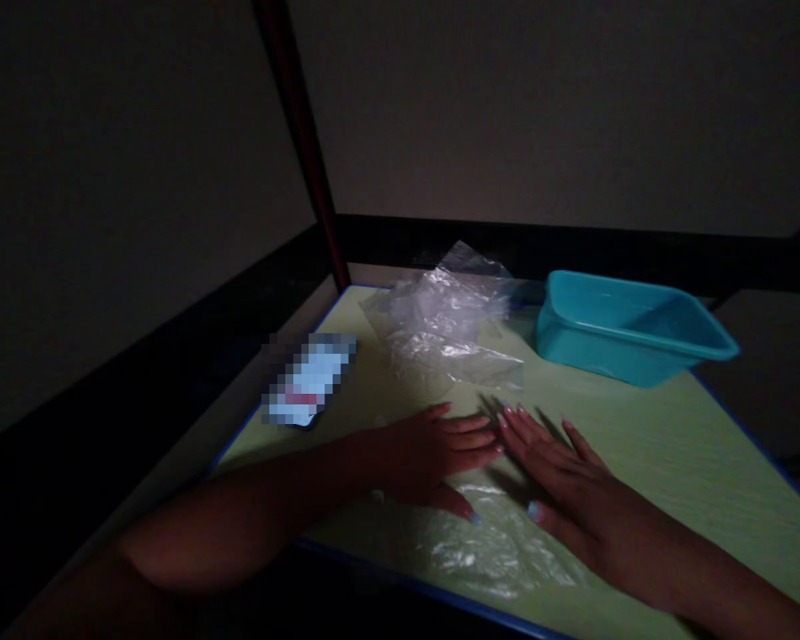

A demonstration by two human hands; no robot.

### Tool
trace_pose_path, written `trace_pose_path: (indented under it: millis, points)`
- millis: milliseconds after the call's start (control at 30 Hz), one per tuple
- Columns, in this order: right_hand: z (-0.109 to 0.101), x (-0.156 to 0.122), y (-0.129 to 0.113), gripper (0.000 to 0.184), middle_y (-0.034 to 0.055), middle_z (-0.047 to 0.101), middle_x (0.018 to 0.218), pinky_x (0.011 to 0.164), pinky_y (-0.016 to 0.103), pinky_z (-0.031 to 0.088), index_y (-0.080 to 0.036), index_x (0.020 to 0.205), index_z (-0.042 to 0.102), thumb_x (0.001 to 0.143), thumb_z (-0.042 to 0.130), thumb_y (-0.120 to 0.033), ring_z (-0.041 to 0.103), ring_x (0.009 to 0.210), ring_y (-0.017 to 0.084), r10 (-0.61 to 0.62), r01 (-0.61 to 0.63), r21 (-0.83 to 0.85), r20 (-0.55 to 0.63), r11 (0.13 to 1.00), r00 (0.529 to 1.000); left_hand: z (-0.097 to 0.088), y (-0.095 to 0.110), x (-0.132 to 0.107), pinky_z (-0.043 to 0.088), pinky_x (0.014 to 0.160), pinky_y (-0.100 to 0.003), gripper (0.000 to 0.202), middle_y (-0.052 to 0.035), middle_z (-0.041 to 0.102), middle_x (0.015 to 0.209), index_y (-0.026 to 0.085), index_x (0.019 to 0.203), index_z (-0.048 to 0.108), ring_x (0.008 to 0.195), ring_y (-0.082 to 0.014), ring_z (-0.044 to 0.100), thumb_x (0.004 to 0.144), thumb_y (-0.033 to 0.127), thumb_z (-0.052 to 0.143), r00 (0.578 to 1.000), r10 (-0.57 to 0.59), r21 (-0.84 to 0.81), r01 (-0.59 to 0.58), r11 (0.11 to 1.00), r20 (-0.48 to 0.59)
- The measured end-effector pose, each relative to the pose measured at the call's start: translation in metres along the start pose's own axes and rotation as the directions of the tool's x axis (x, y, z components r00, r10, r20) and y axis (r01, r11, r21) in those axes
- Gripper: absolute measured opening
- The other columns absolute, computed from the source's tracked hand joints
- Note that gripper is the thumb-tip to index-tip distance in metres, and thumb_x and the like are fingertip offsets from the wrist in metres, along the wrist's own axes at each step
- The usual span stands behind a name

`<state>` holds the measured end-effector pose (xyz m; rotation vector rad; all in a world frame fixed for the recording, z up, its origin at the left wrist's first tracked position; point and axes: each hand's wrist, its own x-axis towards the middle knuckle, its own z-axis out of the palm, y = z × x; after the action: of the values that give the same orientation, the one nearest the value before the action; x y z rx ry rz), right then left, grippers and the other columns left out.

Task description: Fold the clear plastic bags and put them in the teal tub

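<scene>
A clear plastic bag (490, 556) lies spread on the table near its front edge, creased and shiny. My left hand (436, 453) rests flat over its far left part, palm down with the fingers stretched to the right. From the other side my right hand (564, 471) reaches in, palm down, fingers extended and slightly spread. The fingertips of both hands almost meet above the middle of the table. Neither hand grips anything. Part of the bag is hidden beneath the hands.
Behind the hands sits a crumpled heap of clear plastic bags (440, 311). A teal plastic basin (606, 351) stands at the back right. On the left lies a phone (313, 378) with a lit, blurred screen. The pale green table (680, 462) has a blue edge; dark walls stand behind.
</scene>
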<state>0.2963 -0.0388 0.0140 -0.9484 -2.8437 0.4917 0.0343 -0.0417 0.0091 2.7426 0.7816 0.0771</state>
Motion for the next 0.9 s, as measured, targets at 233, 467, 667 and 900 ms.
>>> trace_pose_path:
  millis: [233, 467, 667, 900]
  points:
    - [0.011, -0.003, 0.011, 0.077, 0.0043, 0.022, 0.155, 0.108, 0.070, 0.023, -0.041, 0.149, -0.009, 0.093, 0.044, -0.047, 0.028, 0.138, 0.035, -0.035, 0.035, -0.063, -0.010, 0.997, 0.999, 0.005, 0.002, 0.000, 0.018, 0.117, -0.052, 0.071, -0.0093, 0.027, 0.156, 0.018, 0.150, 0.027, 0.146, -0.0262, 0.018, 0.092, 0.054, 0.047, 0.999, -0.031, 0.008, 0.032, 0.999, -0.032]
    - [0.013, -0.001, 0.014, 0.077, 0.0087, 0.021, 0.153, 0.107, 0.072, 0.021, -0.036, 0.146, -0.016, 0.096, 0.041, -0.045, 0.030, 0.137, 0.035, -0.049, 0.053, -0.085, 0.055, 0.995, 0.997, 0.002, -0.005, 0.002, 0.021, 0.116, -0.045, 0.063, -0.0105, 0.035, 0.154, 0.015, 0.143, 0.040, 0.145, -0.0259, 0.023, 0.093, 0.054, 0.046, 0.992, 0.012, 0.009, -0.011, 1.000, -0.126]
    - [0.012, 0.001, 0.013, 0.075, 0.0064, 0.022, 0.154, 0.110, 0.070, 0.017, -0.037, 0.149, -0.009, 0.095, 0.042, -0.048, 0.029, 0.138, 0.034, -0.028, 0.030, -0.049, 0.033, 0.998, 0.999, -0.024, -0.024, -0.001, 0.035, 0.106, -0.042, 0.051, -0.0138, 0.060, 0.130, 0.013, 0.126, 0.057, 0.121, -0.0265, 0.053, 0.092, 0.051, 0.051, 0.876, -0.299, 0.033, 0.335, 0.941, -0.380]
    - [0.020, 0.000, 0.016, 0.076, 0.0043, 0.026, 0.154, 0.114, 0.065, 0.010, -0.037, 0.150, -0.005, 0.094, 0.046, -0.048, 0.031, 0.138, 0.032, -0.058, 0.059, 0.007, -0.067, 0.998, 0.996, -0.078, -0.089, -0.050, 0.030, 0.106, -0.044, 0.041, -0.0173, 0.057, 0.121, 0.009, 0.117, 0.058, 0.120, -0.0289, 0.045, 0.096, 0.038, 0.040, 0.470, -0.701, -0.054, 0.810, 0.584, -0.536]
